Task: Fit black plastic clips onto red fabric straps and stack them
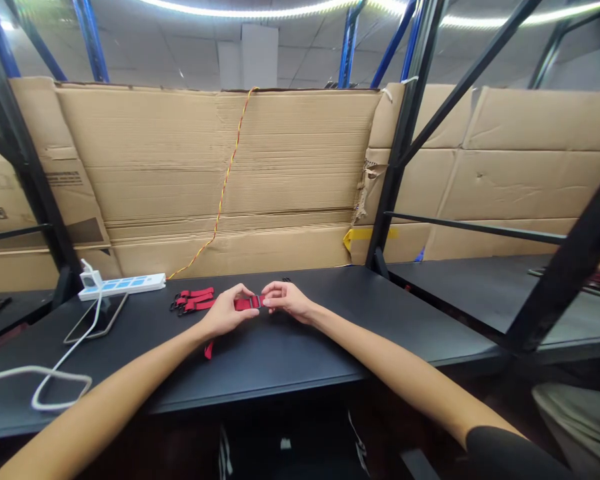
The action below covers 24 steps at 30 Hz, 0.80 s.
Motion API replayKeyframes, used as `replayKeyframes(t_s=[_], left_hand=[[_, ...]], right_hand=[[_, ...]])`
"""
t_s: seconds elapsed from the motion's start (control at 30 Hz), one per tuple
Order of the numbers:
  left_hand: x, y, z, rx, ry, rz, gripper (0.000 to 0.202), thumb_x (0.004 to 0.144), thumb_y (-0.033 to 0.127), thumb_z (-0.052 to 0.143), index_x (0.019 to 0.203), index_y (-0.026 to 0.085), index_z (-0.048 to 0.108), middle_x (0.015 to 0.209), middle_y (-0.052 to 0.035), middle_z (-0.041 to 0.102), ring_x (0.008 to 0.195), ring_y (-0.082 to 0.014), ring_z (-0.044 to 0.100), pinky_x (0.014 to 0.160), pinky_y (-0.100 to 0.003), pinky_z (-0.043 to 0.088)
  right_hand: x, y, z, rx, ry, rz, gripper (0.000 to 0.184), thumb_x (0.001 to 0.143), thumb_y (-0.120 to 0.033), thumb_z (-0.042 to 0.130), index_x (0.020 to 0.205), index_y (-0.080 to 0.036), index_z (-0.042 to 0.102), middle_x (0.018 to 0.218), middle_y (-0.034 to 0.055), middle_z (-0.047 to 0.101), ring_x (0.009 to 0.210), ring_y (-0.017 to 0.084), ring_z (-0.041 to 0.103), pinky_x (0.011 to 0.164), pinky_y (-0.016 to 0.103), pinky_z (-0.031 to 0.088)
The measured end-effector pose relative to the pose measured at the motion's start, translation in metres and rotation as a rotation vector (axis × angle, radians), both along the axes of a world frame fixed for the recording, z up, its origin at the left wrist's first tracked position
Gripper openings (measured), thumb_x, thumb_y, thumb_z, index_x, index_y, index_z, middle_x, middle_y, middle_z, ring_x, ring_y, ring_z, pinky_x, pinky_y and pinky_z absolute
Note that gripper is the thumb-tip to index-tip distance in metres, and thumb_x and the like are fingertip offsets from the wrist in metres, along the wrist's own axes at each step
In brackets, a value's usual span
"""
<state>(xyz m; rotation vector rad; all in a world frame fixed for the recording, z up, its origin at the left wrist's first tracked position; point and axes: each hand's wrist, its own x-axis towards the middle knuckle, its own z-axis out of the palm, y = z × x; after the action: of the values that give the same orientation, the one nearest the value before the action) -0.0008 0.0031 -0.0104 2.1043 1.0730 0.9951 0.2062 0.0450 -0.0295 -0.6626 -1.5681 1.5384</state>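
Observation:
My left hand (227, 311) and my right hand (287, 301) meet above the black table (300, 353), pinching a red fabric strap (245, 304) between their fingertips. A small dark buckle (254, 302) sits on the strap between my hands. The strap's loose tail (209, 349) drops below my left hand onto the tabletop. Just left of that hand lie several red straps with black clips (193, 300), stacked loosely. A small black item (286, 280) barely shows behind my right hand.
A white power strip (123, 287) and a phone (97, 318) with a white cable (45, 390) lie at the table's left. Cardboard sheets (220, 167) and black metal shelf uprights (405, 133) stand behind the table, with a twisted red-yellow wire (225, 187) hanging down.

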Motion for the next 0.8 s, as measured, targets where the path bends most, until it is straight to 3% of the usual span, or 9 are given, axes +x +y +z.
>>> replayKeyframes(t_s=[0.23,0.33,0.43,0.5,0.57,0.7,0.8], left_hand=[[-0.001,0.003,0.0,0.019,0.055,0.055,0.043,0.066,0.04,0.073,0.098,0.013,0.063,0.085,-0.0061,0.07,0.077,-0.0202,0.062,0.073,-0.031,0.047],[-0.002,0.005,0.0,0.048,0.14,0.093,0.042,0.074,0.046,0.064,0.101,0.015,0.066,0.083,-0.0055,0.069,0.077,-0.02,0.061,0.072,-0.03,0.045],[-0.005,0.01,-0.002,0.061,0.231,0.092,0.034,0.081,0.044,0.051,0.083,0.015,0.069,0.073,-0.0043,0.067,0.07,-0.0185,0.059,0.067,-0.028,0.043],[-0.006,0.013,-0.004,0.053,0.284,0.097,0.037,0.084,0.041,0.045,0.07,0.014,0.066,0.064,-0.0032,0.064,0.063,-0.0171,0.056,0.063,-0.027,0.041],[-0.007,0.015,-0.005,0.071,0.311,0.119,0.037,0.084,0.039,0.043,0.066,0.014,0.064,0.063,-0.0027,0.063,0.062,-0.0169,0.055,0.062,-0.026,0.041],[-0.008,0.019,-0.008,0.076,0.295,0.128,0.034,0.083,0.037,0.043,0.073,0.014,0.066,0.069,-0.0039,0.066,0.067,-0.0179,0.058,0.065,-0.027,0.043],[-0.01,0.02,-0.009,-0.034,0.219,0.09,0.035,0.082,0.032,0.044,0.098,0.012,0.067,0.074,-0.0049,0.069,0.069,-0.0178,0.062,0.069,-0.027,0.046]], right_hand=[[-0.001,0.003,-0.002,0.043,-0.072,-0.014,0.032,0.058,-0.02,0.076,0.087,-0.015,0.062,0.065,-0.0011,0.064,0.053,0.01,0.055,0.056,0.023,0.044],[0.003,0.013,-0.001,0.085,-0.157,-0.186,0.023,0.062,-0.018,0.064,0.085,-0.016,0.062,0.065,-0.0012,0.063,0.049,0.008,0.049,0.053,0.023,0.041],[0.017,0.028,0.003,0.159,-0.292,-0.418,0.018,0.063,-0.016,0.054,0.079,-0.015,0.062,0.057,-0.0022,0.058,0.047,0.009,0.046,0.05,0.021,0.037],[0.029,0.037,0.006,0.287,-0.481,-0.586,0.016,0.063,-0.016,0.052,0.075,-0.015,0.063,0.056,-0.0016,0.058,0.053,0.011,0.05,0.055,0.021,0.038],[0.04,0.042,0.009,0.351,-0.657,-0.658,0.016,0.066,-0.018,0.051,0.074,-0.015,0.066,0.06,0.0004,0.061,0.059,0.012,0.054,0.059,0.021,0.04],[0.054,0.046,0.015,0.357,-0.826,-0.658,0.023,0.071,-0.022,0.049,0.078,-0.014,0.069,0.067,0.0034,0.067,0.065,0.014,0.058,0.059,0.021,0.04],[0.059,0.048,0.017,0.369,-0.918,-0.644,0.025,0.072,-0.022,0.048,0.079,-0.014,0.071,0.07,0.0044,0.068,0.067,0.015,0.06,0.059,0.021,0.041]])
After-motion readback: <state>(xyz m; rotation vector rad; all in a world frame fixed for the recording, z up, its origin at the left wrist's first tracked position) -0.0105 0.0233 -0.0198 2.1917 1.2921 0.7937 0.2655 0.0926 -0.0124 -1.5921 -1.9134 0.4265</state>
